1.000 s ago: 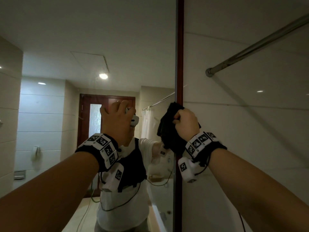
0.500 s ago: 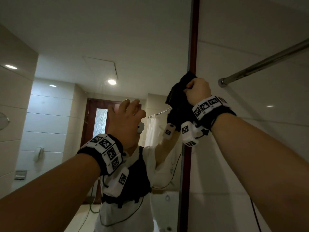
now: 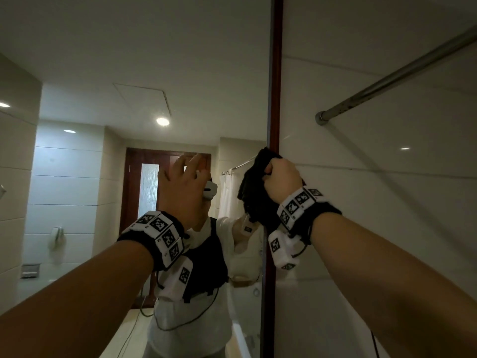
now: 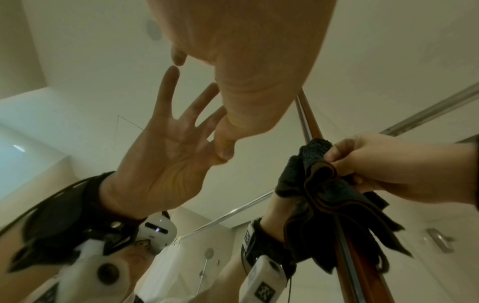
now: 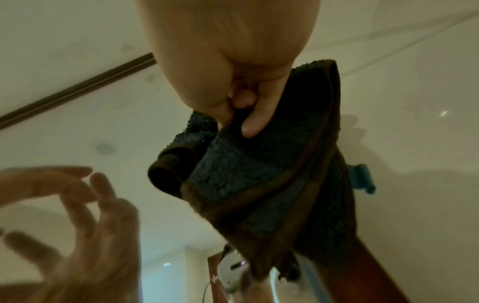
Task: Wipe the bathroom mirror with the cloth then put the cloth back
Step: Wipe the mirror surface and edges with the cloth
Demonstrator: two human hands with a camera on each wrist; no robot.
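Right hand (image 3: 282,180) clenched around dark cloth (image 3: 254,188), bunched cloth pressed against bathroom mirror (image 3: 129,60) at its right edge, beside dark red frame (image 3: 275,73). Loose folds of cloth hang below fist, across frame. Left hand (image 3: 180,189) raised near glass, fingers (image 4: 166,90) spread and straight, holding nothing; fingertips appear to meet own reflection. Metal curtain rod (image 3: 392,81) meets tiled wall (image 3: 387,202) right of frame. Both wrists carry marker-patterned bands.
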